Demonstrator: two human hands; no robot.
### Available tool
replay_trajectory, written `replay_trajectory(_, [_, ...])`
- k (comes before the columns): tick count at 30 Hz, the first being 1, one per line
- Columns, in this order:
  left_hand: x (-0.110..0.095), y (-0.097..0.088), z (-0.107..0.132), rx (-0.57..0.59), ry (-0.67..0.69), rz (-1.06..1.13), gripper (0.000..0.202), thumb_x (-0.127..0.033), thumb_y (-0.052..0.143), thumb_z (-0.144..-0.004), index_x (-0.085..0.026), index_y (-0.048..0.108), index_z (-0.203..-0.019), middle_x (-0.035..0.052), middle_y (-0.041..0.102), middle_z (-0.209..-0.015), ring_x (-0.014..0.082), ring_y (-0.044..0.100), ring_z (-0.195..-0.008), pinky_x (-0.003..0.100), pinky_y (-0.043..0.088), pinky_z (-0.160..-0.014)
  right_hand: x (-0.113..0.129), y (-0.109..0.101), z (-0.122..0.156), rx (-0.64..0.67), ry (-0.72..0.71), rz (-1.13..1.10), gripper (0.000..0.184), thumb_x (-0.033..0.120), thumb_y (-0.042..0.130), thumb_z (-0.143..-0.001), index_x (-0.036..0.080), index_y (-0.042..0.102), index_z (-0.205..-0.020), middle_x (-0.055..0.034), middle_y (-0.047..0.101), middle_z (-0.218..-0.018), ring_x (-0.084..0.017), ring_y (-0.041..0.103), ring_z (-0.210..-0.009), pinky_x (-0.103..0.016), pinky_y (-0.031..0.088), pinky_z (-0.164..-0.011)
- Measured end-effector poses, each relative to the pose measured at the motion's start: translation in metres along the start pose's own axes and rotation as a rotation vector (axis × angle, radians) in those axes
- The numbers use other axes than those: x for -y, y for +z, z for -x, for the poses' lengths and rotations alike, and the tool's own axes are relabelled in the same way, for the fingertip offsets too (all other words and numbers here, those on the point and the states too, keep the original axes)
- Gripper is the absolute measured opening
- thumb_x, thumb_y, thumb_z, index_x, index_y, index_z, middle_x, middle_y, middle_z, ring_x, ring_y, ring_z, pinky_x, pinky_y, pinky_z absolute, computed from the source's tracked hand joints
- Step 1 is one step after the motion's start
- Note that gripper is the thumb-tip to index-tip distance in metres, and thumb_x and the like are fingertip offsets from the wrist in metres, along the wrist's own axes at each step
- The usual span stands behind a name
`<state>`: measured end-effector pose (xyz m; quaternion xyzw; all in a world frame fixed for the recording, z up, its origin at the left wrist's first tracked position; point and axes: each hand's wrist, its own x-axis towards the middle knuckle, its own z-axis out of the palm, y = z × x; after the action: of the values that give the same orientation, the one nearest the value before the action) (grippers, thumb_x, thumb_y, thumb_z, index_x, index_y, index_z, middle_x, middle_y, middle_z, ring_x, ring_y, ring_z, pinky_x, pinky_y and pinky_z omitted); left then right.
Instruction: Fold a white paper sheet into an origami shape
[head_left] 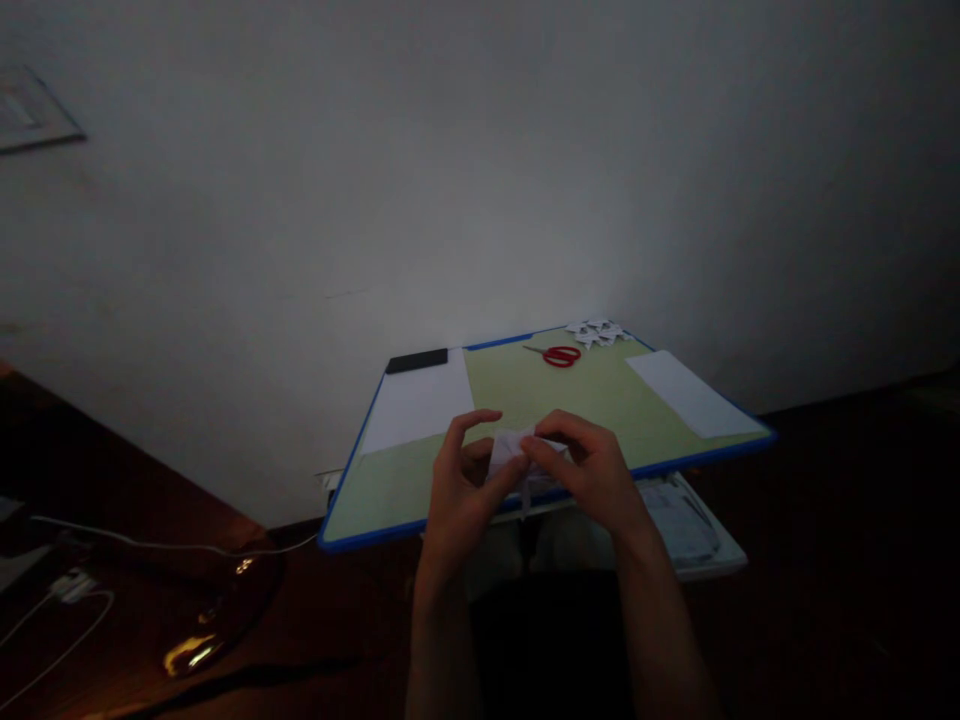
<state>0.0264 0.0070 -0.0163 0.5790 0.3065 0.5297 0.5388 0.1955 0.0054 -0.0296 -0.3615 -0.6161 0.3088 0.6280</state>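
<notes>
A small piece of folded white paper [505, 449] is held up between my two hands, just over the near edge of the table. My left hand [463, 480] grips its left side, the thumb pressed on the paper and the index finger raised and curved above it. On the right side, my right hand [589, 465] pinches the paper between thumb and index finger. The paper's lower part is partly covered by my fingers, and its exact folds are too dim to make out.
The green tabletop [517, 385] has a blue rim. On it lie red-handled scissors [561, 356], a cluster of folded white paper pieces [598, 332], white sheets at left [420, 405] and right [690, 393], and a flat black object [417, 361]. A wall [480, 200] stands behind.
</notes>
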Motion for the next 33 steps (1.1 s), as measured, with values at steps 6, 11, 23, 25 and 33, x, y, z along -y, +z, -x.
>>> replay_trajectory(6, [0.002,-0.003,-0.001,-0.019,0.047,0.053,0.049,-0.033,0.082,-0.092,-0.021,0.062,-0.134,0.0052,0.083,-0.091,0.0181,0.077,-0.076,0.026,0.059,-0.071,0.0,0.005,-0.001,-0.099,-0.007,-0.014,0.016,0.033,0.078,-0.093,0.023,0.074,-0.082,-0.0002,0.07,-0.08,-0.018,0.062,-0.078,-0.03,0.048,-0.073])
replay_trajectory(11, [0.001,-0.003,-0.002,-0.017,0.048,0.037,0.042,-0.027,0.084,-0.09,-0.02,0.067,-0.127,0.0037,0.084,-0.088,0.0164,0.077,-0.075,0.024,0.059,-0.072,0.001,0.006,-0.002,-0.108,0.022,-0.043,0.017,0.032,0.079,-0.092,0.022,0.073,-0.08,0.001,0.068,-0.078,-0.017,0.062,-0.077,-0.03,0.048,-0.073])
replay_trajectory(23, [-0.004,0.004,-0.003,-0.011,0.012,0.012,0.046,-0.031,0.091,-0.084,-0.019,0.069,-0.122,0.0047,0.084,-0.087,0.0179,0.077,-0.075,0.025,0.059,-0.07,0.005,0.003,-0.004,-0.075,-0.038,-0.014,0.016,0.028,0.077,-0.093,0.023,0.074,-0.078,0.0004,0.069,-0.078,-0.018,0.062,-0.077,-0.032,0.048,-0.073])
replay_trajectory(25, [-0.005,0.005,-0.003,-0.026,0.023,-0.002,0.041,-0.033,0.091,-0.085,-0.019,0.072,-0.118,0.0034,0.083,-0.083,0.0171,0.076,-0.071,0.024,0.058,-0.066,0.006,0.002,-0.004,-0.064,-0.051,-0.006,0.016,0.028,0.077,-0.094,0.023,0.073,-0.078,0.0008,0.068,-0.078,-0.017,0.061,-0.076,-0.031,0.048,-0.072])
replay_trajectory(33, [-0.003,0.003,-0.003,-0.145,0.202,-0.177,0.017,-0.03,0.09,-0.085,-0.02,0.084,-0.098,0.0051,0.085,-0.093,0.0209,0.078,-0.085,0.03,0.061,-0.08,0.013,-0.006,-0.001,0.039,-0.217,0.076,0.008,0.022,0.074,-0.099,0.027,0.081,-0.097,-0.0026,0.074,-0.097,-0.019,0.071,-0.093,-0.033,0.056,-0.084])
